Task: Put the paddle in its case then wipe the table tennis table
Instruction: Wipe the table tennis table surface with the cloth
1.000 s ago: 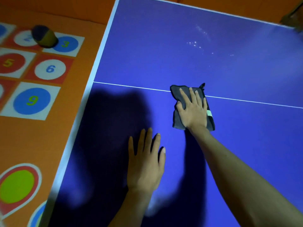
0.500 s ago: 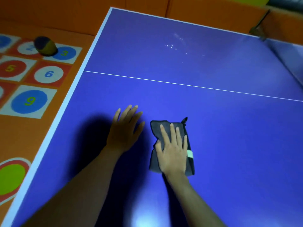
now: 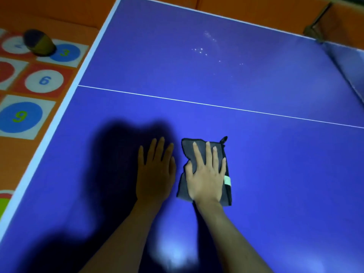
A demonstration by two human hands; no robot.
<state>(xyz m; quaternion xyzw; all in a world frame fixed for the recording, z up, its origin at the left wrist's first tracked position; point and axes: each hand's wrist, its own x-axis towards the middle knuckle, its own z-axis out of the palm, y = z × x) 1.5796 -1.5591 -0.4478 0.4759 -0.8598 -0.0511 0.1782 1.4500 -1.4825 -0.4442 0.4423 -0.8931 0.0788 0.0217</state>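
The blue table tennis table [image 3: 256,154] fills most of the view, with a thin white centre line crossing it. A folded dark grey cloth [image 3: 226,164] with a small loop and a pale tag lies flat on it, on the near side of the line. My right hand [image 3: 206,174] presses down on the cloth with fingers spread. My left hand [image 3: 155,170] rests flat on the bare table just left of the cloth, holding nothing. No paddle or case is in view.
The table's white left edge [image 3: 59,123] borders an orange floor mat with numbered circles [image 3: 19,116]. A dark rounded object [image 3: 39,43] sits on the mat at far left. A net post [image 3: 315,30] stands at the far right. Small white specks [image 3: 202,50] dot the far half.
My right hand has dragged the cloth from the centre line back toward me. My left hand stays flat on the table and now lies close beside the cloth.
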